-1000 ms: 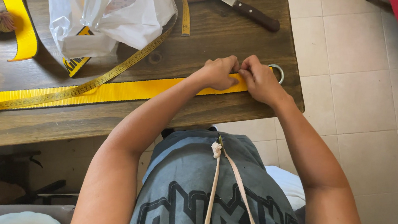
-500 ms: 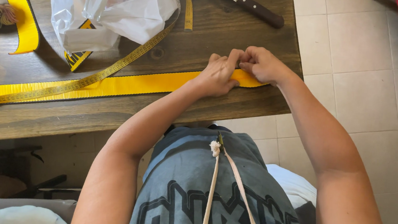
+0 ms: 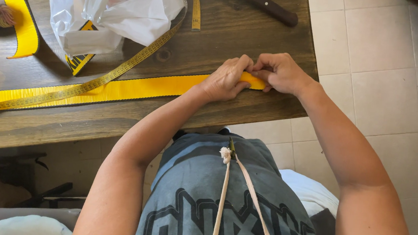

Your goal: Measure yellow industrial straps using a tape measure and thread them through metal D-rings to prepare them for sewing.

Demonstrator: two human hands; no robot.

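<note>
Both hands have crept left along the strap (image 3: 121,88) — left hand (image 3: 226,78) and right hand (image 3: 281,72) now meet, fingers pinched shut on its end. Flat woven yellow webbing lies across a dark, knotty wooden bench (image 3: 215,42) — pale floor tiles (image 3: 374,71) beyond. Tape measure (image 3: 122,69), crinkled white plastic bag (image 3: 112,8), wood-handled knife (image 3: 269,6) nearby.

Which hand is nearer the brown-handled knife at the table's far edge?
Right. The right hand sits just below the brown-handled knife; the left hand is further left, both pinching the yellow webbing strap.
</note>
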